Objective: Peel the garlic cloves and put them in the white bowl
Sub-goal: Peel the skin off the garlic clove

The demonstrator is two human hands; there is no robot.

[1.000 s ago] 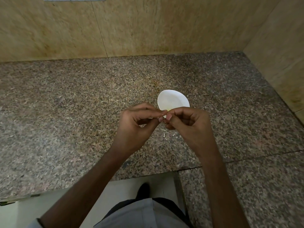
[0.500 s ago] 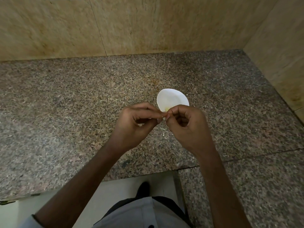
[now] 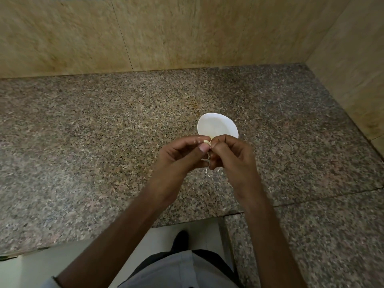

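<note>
Hold the small pale garlic clove, pinched in the narrow grip of your left hand and right hand just nearside of the round white bowl, by its firm ends; expect it to be light, slippery and thin-skinned.

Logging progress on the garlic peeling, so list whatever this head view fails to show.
Head view only:
- Garlic clove: just a pale tip shows between the left hand and right hand; fingers hide how much skin remains.
- White bowl: both hands cover its near side, so its contents cannot be counted.
- Peel scraps on the countertop: partly under the hands, too small to count.
</note>
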